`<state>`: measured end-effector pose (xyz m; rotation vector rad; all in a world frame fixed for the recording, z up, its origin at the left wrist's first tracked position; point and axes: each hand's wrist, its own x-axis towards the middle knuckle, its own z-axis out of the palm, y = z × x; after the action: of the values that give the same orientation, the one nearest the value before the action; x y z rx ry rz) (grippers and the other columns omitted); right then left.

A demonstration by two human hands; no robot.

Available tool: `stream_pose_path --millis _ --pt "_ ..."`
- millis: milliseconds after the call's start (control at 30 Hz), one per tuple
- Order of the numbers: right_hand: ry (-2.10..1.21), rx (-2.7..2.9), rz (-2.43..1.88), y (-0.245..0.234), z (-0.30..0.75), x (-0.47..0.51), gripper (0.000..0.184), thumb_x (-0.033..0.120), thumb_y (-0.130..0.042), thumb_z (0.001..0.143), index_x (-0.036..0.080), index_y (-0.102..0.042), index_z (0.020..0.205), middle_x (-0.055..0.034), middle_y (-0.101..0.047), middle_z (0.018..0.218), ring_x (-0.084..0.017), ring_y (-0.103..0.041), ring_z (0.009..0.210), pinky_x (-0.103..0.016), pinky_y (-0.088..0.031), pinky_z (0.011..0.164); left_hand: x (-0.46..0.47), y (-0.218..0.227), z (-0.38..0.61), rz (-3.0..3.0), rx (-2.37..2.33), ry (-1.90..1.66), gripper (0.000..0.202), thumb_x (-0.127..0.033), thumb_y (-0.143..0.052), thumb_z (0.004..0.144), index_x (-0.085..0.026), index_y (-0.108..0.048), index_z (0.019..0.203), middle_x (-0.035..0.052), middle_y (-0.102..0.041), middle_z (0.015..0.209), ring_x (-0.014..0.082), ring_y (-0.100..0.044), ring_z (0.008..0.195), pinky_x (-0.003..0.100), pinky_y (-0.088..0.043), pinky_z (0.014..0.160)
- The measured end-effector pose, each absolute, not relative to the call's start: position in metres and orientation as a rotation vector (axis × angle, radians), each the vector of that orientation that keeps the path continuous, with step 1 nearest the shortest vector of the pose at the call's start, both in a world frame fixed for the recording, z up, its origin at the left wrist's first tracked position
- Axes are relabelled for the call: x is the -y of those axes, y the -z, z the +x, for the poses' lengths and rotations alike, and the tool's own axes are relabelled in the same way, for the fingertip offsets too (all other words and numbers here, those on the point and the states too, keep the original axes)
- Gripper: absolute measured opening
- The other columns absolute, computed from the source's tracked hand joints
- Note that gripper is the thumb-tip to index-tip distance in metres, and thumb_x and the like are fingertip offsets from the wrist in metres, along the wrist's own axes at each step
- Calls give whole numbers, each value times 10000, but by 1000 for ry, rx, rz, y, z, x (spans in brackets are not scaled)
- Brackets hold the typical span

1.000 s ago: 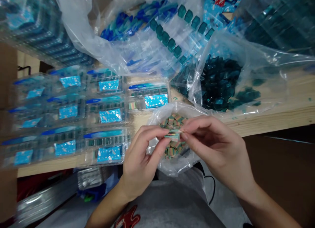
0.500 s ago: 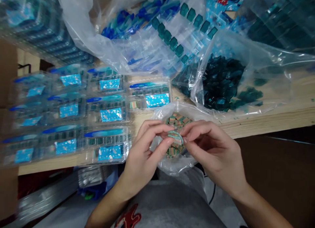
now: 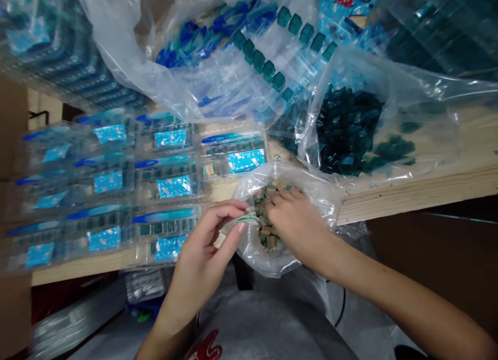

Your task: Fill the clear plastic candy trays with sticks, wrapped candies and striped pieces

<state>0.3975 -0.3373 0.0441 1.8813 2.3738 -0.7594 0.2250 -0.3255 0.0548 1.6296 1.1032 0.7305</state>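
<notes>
My left hand [image 3: 204, 246] pinches a thin striped green strip [image 3: 247, 219] between thumb and fingertips, above the bag's left side. My right hand [image 3: 295, 225] lies on a heap of small striped candy-like pieces [image 3: 264, 227], inside an open clear plastic bag [image 3: 311, 194]. Its fingertips press into the heap, and I cannot tell whether they hold a piece. The two hands are apart, with the strip's end close to the heap.
Clear blister trays [image 3: 167, 178] with blue cards lie left on a wooden board [image 3: 420, 191]. Behind stand a bag of dark teal pieces [image 3: 344, 132] and a bag of blue items [image 3: 202, 54]. A grey lap [image 3: 264, 323] lies below.
Both hands held the strip before. Now my right hand has let go and dropped onto the heap in the bag, while my left hand holds the strip alone, further left.
</notes>
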Motion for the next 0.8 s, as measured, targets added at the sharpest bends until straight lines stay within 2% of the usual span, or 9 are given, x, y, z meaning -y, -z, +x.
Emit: stream_pose_path --millis 100,200,300,400,600,700,800 --pt "733 -2403 1896 -44 401 342 147 -19 -635 832 47 -736 915 -205 -729 965 -351 -682 979 -437 -541 851 326 -55 225 1624 -1104 -790 142 -141 -640 901 -239 -666 1000 0 -733 1017 116 -700 988 188 -560 884" --pt "839 -2575 2093 -49 410 355 145 25 -611 871 100 -723 925 -139 -719 905 -298 -686 889 -397 -556 767 326 -55 224 1618 -1113 -858 159 -131 -650 895 -240 -680 1007 -3 -745 968 123 -716 923 192 -583 830" --pt "1281 -2759 2441 -56 416 368 200 89 -546 951 180 -710 1019 -65 -711 945 -216 -685 876 -310 -563 726 326 -55 223 1674 -1061 -902 162 -136 -651 897 -241 -694 1014 15 -745 956 148 -716 911 227 -599 801" --pt "1710 -2686 2594 -60 414 375 233 111 -584 942 248 -723 1070 -24 -711 979 -178 -686 919 -259 -570 745 326 -55 223 1750 -969 -901 174 -131 -640 906 -250 -702 1017 33 -728 972 165 -700 940 258 -596 811" --pt "2067 -2425 2839 -60 404 380 298 91 -653 884 315 -775 1039 -6 -728 980 -173 -686 907 -233 -566 678 331 -54 228 1711 -923 -901 260 -110 -639 907 -293 -694 1084 12 -709 999 141 -687 952 232 -585 819" --pt "2139 -2434 2840 -58 402 384 388 57 -662 874 377 -768 1068 32 -733 993 -145 -682 930 -220 -558 763 335 -54 232 1635 -957 -934 320 -120 -650 905 -313 -668 1159 -3 -723 1013 125 -703 925 216 -589 816" --pt "2206 -2479 2751 -57 403 385 455 41 -639 888 422 -744 1114 50 -726 1018 -125 -679 947 -212 -552 808 335 -54 234 1652 -971 -925 292 -141 -663 901 -306 -687 1140 3 -725 1032 130 -702 942 212 -583 815"
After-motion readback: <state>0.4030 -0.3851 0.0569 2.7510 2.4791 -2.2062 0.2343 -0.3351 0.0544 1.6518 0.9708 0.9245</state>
